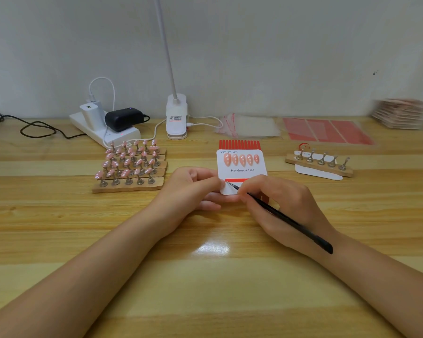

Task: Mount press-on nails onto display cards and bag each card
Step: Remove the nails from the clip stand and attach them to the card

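A white display card [242, 170] printed "Handmade Nail" is held just above the wooden table, with a row of several pink nails [241, 159] along its top. My left hand [193, 189] pinches the card's lower left corner. My right hand [276, 203] grips black tweezers [286, 218], whose tip touches the red tape strip [236, 180] on the card's lower half. Behind the card lies a red striped sheet [239, 144]. Several wooden racks of pink nails on metal stands [130, 164] sit to the left.
A wooden rack of bare metal stands [320, 163] lies over a white card at the right. Clear bags [249, 126] and red tape sheets [327, 131] lie at the back, with a stack of cards [401, 113] far right. A lamp base [176, 118] and power strip [103, 128] stand behind.
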Demonstrator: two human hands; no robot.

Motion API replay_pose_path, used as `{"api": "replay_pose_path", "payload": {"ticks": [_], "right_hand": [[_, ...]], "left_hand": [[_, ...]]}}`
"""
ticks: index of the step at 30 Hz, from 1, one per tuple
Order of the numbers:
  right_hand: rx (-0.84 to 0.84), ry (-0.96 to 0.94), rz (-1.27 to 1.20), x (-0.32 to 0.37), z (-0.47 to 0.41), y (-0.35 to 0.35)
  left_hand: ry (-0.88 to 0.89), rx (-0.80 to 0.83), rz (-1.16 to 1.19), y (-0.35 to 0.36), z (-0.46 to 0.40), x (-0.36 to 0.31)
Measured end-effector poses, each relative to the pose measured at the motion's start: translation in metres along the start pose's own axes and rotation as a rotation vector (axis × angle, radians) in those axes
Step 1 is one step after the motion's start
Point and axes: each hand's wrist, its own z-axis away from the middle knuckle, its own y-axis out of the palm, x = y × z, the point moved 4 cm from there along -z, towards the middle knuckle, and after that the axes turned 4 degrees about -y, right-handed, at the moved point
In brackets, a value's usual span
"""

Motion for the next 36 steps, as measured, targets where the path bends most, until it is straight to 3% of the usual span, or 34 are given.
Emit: {"api": "replay_pose_path", "payload": {"ticks": [5, 10, 20, 36], "right_hand": [[-0.025, 0.04, -0.04, -0.0012, 0.0008, -0.0013], [-0.116, 0.213, -0.121, -0.0091, 0.0011, -0.0047], [0.012, 0.151, -0.049, -0.0009, 0.0, 0.0005], [-0.002, 0.057, 0.035, -0.0007, 0.001, 0.0012]], "left_hand": [[-0.002, -0.002, 0.003, -0.0007, -0.0003, 0.0007], [-0.01, -0.009, 0.012, -0.0018, -0.0018, 0.0016], [0.009, -0.001, -0.011, 0.0004, 0.0011, -0.0009], [0.025, -0.01, -0.034, 0.0014, -0.001, 0.0013]]}}
